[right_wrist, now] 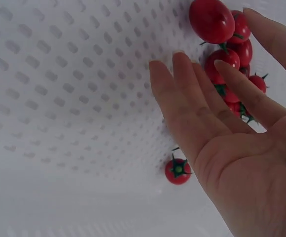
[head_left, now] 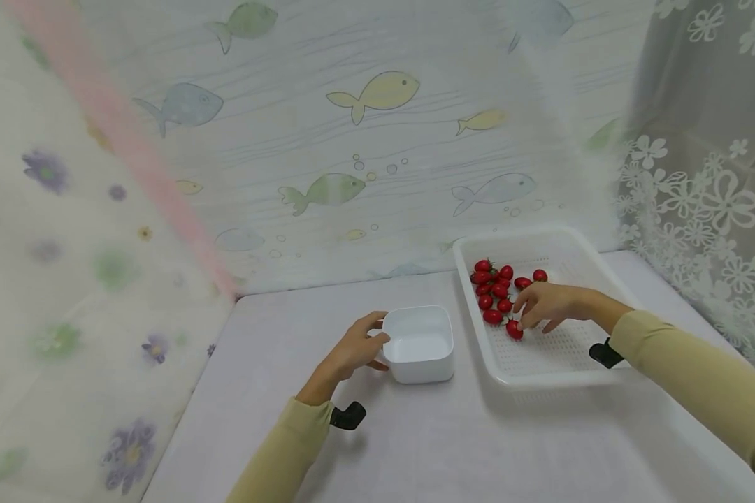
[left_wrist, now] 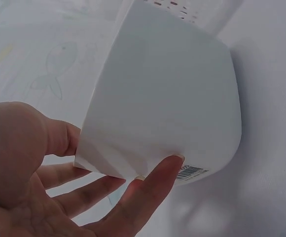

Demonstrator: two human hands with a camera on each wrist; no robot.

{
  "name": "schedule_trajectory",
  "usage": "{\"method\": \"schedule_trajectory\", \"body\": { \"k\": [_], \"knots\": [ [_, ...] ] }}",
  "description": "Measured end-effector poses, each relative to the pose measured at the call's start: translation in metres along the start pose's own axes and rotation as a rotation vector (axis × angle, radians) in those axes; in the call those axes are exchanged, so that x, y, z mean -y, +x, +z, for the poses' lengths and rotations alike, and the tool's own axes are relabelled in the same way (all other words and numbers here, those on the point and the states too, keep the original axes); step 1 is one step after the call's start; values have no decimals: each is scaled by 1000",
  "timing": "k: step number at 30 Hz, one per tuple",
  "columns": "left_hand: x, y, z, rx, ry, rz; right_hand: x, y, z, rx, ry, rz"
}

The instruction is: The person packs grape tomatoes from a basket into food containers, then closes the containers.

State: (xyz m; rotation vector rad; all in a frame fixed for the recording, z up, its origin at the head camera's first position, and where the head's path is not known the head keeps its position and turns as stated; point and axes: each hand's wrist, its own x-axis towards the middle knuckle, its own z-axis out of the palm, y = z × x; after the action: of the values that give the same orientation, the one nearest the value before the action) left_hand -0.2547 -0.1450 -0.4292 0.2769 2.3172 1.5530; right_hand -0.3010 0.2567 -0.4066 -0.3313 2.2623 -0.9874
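A small white square container (head_left: 419, 344) stands upright on the table, nothing visible inside. The left hand (head_left: 356, 347) holds its left side, thumb at the rim; in the left wrist view, the fingers (left_wrist: 153, 190) lie against the outer wall near a barcode label. Red cherry tomatoes (head_left: 486, 302) with green stems lie along the left side of a white perforated basket (head_left: 494, 363). The right hand (head_left: 550, 305) reaches into this basket, fingers spread loosely beside the tomatoes. One tomato (head_left: 514, 329) sits close to its fingertips; the right wrist view shows nothing held.
The white-covered table (head_left: 377, 447) extends in front of both containers. Behind stands a fish-print curtain (head_left: 352, 140), with a floral curtain (head_left: 88, 279) at the left and flowered lace (head_left: 711, 195) at the right. A black wrist camera (head_left: 349, 416) sits under the left sleeve.
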Motion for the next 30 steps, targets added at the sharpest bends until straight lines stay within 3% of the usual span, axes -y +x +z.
{"method": "schedule_trajectory", "body": {
  "k": [23, 30],
  "knots": [
    [-7, -16, 6, -3, 42, -18, 0, 15, 10, -37, -34, 25],
    [-8, -20, 7, -3, 46, -29, 1, 16, 11, -20, 7, 29]
  ]
}}
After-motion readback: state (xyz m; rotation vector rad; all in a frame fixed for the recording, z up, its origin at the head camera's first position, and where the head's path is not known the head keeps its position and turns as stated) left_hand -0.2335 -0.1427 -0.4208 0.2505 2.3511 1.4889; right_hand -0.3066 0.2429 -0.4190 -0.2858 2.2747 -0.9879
